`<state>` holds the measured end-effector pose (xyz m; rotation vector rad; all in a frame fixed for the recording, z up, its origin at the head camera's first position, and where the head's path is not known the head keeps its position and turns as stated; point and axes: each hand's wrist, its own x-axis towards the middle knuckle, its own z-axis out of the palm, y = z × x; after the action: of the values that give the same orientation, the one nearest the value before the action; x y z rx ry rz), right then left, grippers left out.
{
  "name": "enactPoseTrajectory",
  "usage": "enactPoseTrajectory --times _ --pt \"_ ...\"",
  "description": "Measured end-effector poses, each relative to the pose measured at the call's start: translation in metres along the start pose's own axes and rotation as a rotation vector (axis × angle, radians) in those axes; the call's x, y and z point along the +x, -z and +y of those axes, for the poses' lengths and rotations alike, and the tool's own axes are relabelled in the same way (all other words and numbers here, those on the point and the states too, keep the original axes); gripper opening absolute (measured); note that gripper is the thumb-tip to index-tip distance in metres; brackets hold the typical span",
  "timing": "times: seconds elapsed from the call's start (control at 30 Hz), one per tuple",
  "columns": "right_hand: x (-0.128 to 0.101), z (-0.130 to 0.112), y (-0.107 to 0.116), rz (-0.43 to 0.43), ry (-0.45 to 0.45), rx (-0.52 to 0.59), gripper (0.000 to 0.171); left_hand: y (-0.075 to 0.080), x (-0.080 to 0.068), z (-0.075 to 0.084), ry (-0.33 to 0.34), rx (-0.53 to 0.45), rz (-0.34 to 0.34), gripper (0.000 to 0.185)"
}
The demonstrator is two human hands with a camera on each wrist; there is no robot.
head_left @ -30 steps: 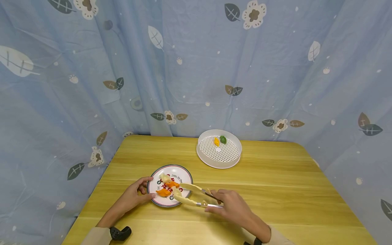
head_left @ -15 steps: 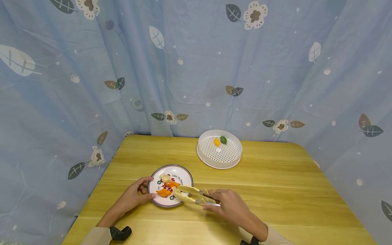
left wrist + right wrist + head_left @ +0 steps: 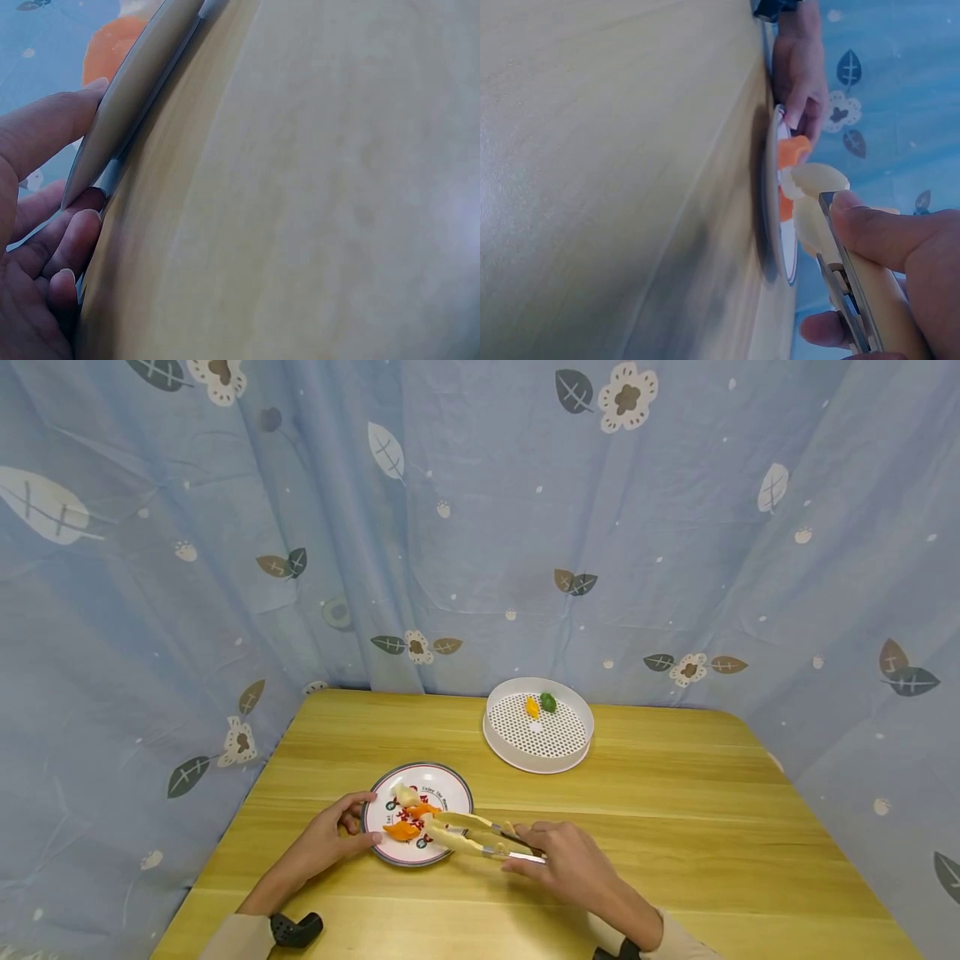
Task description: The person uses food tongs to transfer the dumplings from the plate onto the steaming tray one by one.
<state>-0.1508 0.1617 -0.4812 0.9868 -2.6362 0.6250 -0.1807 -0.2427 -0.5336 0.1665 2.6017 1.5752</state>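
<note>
My left hand (image 3: 330, 835) pinches the left rim of a white plate (image 3: 453, 785) with a dark and red border. In the left wrist view the thumb lies over the rim and fingertips sit beneath it. My right hand (image 3: 566, 860) grips cream-tipped metal tongs (image 3: 468, 847). Their tips are at a pale dumpling-shaped piece (image 3: 788, 182) on the plate, mostly hidden by them in the head view; whether they clasp it, I cannot tell. Also on the plate are a cream dumpling (image 3: 406, 795) and two orange dumplings, one in front (image 3: 402, 832) and one in the middle (image 3: 423, 810).
A round white steamer tray (image 3: 502, 749) with a perforated bottom stands at the table's back. Inside it lie a yellow dumpling (image 3: 532, 707) and a green dumpling (image 3: 548, 702). A blue patterned curtain (image 3: 480, 527) hangs behind the wooden table (image 3: 675, 810).
The tongs' tips have come closer together around the pale piece and shifted slightly left. My left hand and the plate have stayed in place.
</note>
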Motion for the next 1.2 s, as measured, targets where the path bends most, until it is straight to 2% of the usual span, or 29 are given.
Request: enactPoseTrajectory --times 0.2,0.43,0.63,0.9,1.2 --pt "0.001 0.003 0.007 0.023 -0.021 0.035 0.058 0.000 0.000 0.000 -0.001 0.001 -0.002 0.066" --pt "0.003 0.006 0.015 0.011 -0.071 0.050 0.058 0.000 -0.001 0.002 0.002 -0.011 -0.004 0.066" --pt "0.004 0.009 0.018 0.060 -0.029 0.078 0.053 -0.001 -0.001 0.001 0.004 -0.011 -0.001 0.067" --pt "0.007 0.013 0.027 0.120 -0.005 0.068 0.050 0.000 -0.002 0.001 -0.003 0.004 0.008 0.068" --pt "0.014 0.029 0.036 0.151 -0.066 0.032 0.049 0.000 -0.001 0.002 0.005 -0.013 -0.002 0.066"
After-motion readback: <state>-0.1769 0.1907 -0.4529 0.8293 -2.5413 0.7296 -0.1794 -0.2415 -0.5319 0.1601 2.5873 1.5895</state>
